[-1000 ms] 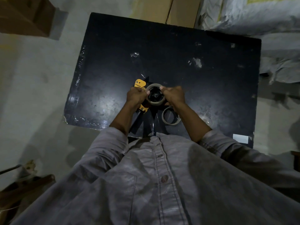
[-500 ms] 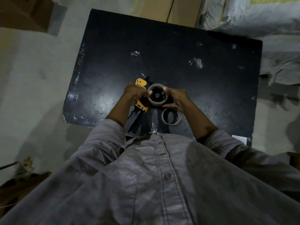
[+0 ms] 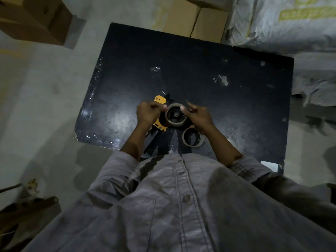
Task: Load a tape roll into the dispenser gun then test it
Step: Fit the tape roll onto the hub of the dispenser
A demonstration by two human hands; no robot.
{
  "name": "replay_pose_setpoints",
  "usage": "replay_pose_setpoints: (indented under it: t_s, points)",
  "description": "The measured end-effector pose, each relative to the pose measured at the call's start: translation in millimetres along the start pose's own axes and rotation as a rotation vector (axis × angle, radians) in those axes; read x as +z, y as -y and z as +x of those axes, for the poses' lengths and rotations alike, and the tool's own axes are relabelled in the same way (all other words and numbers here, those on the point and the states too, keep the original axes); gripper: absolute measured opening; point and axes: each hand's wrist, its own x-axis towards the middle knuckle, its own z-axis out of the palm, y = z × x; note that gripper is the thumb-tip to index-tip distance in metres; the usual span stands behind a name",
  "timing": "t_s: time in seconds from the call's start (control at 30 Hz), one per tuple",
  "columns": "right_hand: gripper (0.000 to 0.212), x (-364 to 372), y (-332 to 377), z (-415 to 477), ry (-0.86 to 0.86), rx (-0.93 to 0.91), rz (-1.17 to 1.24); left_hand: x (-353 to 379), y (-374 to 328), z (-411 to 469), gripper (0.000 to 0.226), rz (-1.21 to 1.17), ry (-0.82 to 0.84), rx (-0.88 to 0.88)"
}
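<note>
Above the black table (image 3: 236, 99) I hold a yellow and black tape dispenser gun (image 3: 160, 101). My left hand (image 3: 148, 113) grips its yellow frame. A tape roll (image 3: 176, 115) sits on the gun's black hub, lying flat toward me. My right hand (image 3: 199, 116) pinches the roll's right rim between thumb and fingers. The gun's dark handle points down toward my shirt and is partly hidden by my left wrist. A strip of clear tape hangs from the roll toward the table's near edge.
A bare cardboard tape core (image 3: 193, 139) lies on the table just under my right wrist. Scraps of clear tape (image 3: 222, 80) stick to the tabletop. Cardboard boxes (image 3: 192, 20) and white sacks (image 3: 283, 24) stand behind the table. Another box (image 3: 32, 20) sits far left.
Both hands stay on the gun and roll. My right fingers have shifted along the roll's right rim, and the view has tilted slightly.
</note>
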Motion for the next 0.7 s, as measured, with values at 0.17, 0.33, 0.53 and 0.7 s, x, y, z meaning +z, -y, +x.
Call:
replay_pose_setpoints:
  t_s: [0.17, 0.33, 0.53, 0.7]
  points:
    - [0.105, -15, 23, 1, 0.188, -0.364, -0.427, 2, 22, -36, 0.044, 0.151, -0.186, 0.075]
    - [0.117, 3, 38, -15, 0.23, -0.404, -0.696, 18, 41, -54, 0.098, 0.338, -0.14, 0.025]
    - [0.126, 6, 49, -33, 0.13, -0.375, -0.77, 35, 56, -55, 0.117, 0.269, -0.135, 0.089]
    - [0.129, 17, 54, -40, 0.072, -0.288, -0.732, 43, 65, -48, 0.111, 0.174, -0.16, 0.095]
